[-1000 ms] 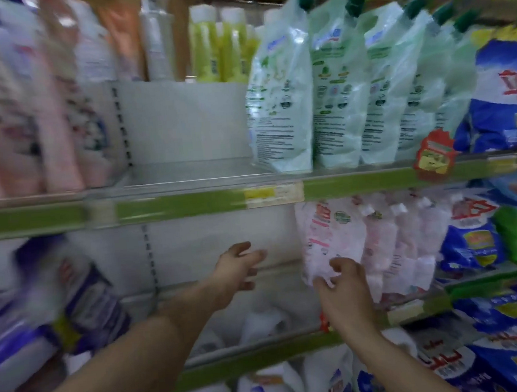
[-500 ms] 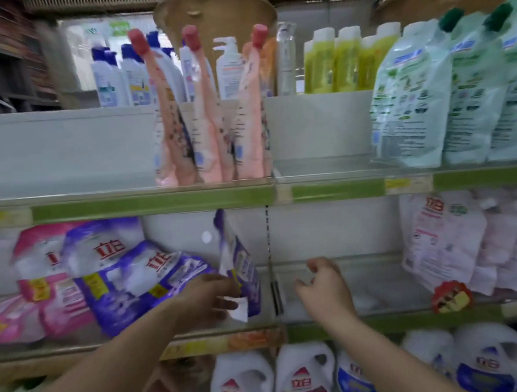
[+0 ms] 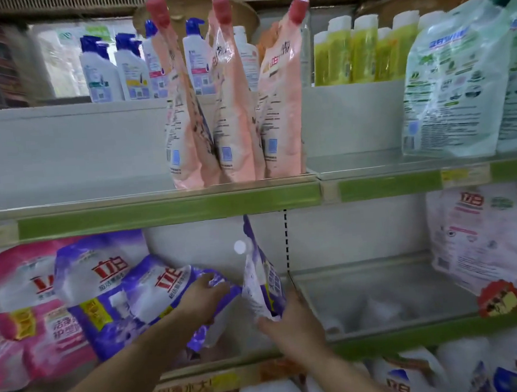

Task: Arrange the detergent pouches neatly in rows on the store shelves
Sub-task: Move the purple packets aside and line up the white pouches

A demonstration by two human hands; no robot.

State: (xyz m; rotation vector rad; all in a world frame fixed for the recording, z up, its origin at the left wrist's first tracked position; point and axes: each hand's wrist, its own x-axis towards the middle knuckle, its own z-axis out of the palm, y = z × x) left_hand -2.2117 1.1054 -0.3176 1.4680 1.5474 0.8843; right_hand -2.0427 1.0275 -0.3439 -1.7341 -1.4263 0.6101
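On the middle shelf (image 3: 381,282), a purple-and-white plastic detergent pouch (image 3: 262,276) standing upright on edge is held at its bottom corner by the right hand (image 3: 292,326), grip closed around it. Just left of it, a slanted purple detergent pouch with red lettering (image 3: 154,297) is gripped along its top edge by the left hand (image 3: 200,302), fingers curled over. More purple and pink pouches (image 3: 27,306) are piled further left. Three tall pink spouted pouches (image 3: 231,105) are stood on the shelf above.
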